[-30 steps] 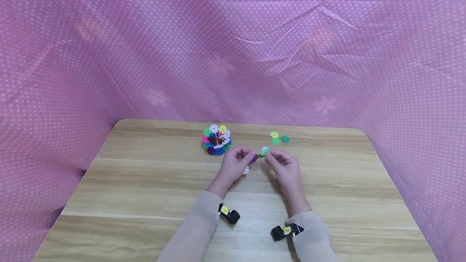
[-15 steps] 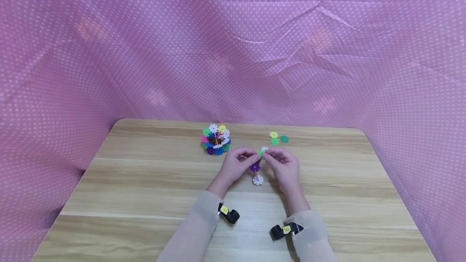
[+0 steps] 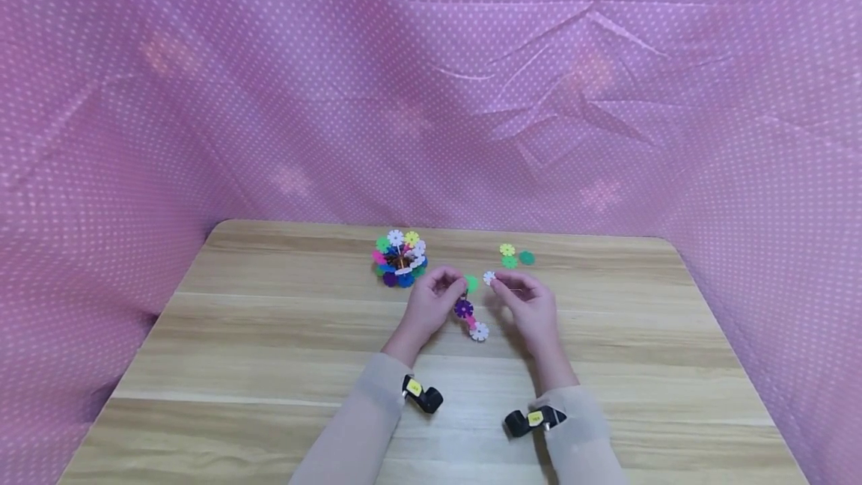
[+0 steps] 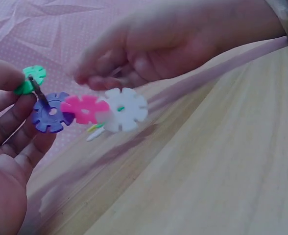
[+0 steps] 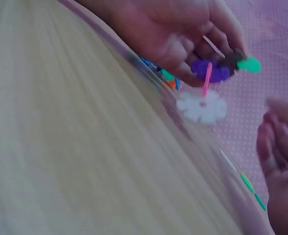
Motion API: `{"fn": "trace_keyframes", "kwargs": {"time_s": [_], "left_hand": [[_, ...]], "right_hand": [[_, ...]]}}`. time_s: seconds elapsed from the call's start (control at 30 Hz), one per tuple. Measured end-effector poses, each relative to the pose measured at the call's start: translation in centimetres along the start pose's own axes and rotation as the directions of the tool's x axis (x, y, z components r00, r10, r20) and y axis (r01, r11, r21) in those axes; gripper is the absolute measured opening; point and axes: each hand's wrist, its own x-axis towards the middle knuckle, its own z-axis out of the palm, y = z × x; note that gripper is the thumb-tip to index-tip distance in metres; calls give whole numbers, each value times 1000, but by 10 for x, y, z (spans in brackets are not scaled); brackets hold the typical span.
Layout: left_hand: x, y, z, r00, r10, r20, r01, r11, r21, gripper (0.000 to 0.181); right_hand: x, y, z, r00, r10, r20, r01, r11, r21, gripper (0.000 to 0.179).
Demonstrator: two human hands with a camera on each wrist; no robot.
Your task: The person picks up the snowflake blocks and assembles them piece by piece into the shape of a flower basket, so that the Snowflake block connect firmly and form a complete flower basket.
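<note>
My left hand [image 3: 429, 305] pinches the green end of a short chain of slotted plastic snowflake discs. From its green disc [image 4: 35, 74] the chain runs through a brown disc [image 4: 38, 90], a purple disc [image 4: 52, 112] and a pink disc [image 4: 85, 108] to a white disc [image 4: 127, 110] at the other end. The chain slants down toward the person, above the table. Apart from it, my right hand [image 3: 530, 311] has loosely bent fingers and nothing visible in them. Its fingertips overlap the edge of a loose white snowflake disc [image 3: 488, 277] in the head view.
A round, multicoloured cluster of joined snowflake discs [image 3: 405, 280] stands behind and left of my left hand. At the back right lie a yellow disc [image 3: 507, 249], a light green disc [image 3: 509, 262] and a darker green disc [image 3: 527, 257]. Pink dotted cloth [image 3: 431, 96] surrounds the wooden table [image 3: 269, 335].
Both hands met at the green disc half a second ago. Now my right hand has let go and drawn right, toward the loose white disc, while my left keeps the chain, which hangs more visibly.
</note>
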Motion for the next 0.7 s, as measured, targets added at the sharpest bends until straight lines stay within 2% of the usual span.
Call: {"fn": "trace_keyframes", "kwargs": {"time_s": [0.1, 0.2, 0.27, 0.4, 0.53, 0.7], "left_hand": [[0, 1, -1, 1000, 3, -17, -3, 1000, -7, 13], [0, 1, -1, 1000, 8, -18, -8, 1000, -6, 14], [0, 2, -1, 1000, 6, -16, -6, 1000, -2, 15], [-1, 3, 0, 1000, -9, -20, 9, 1000, 8, 16], [-1, 4, 0, 1000, -12, -24, 13, 1000, 14, 16], [-1, 4, 0, 999, -27, -27, 28, 999, 31, 15]], "right_hand": [[6, 3, -5, 999, 16, 29, -10, 982, -190, 29], [11, 5, -7, 997, 5, 72, 21, 934, -357, 38], [12, 6, -7, 995, -1, 99, 43, 903, -427, 44], [13, 7, -6, 990, 1, 141, 69, 869, -490, 54], [13, 8, -4, 984, -17, 175, 109, 840, -531, 49], [13, 9, -4, 982, -17, 187, 115, 842, -528, 36]]}}
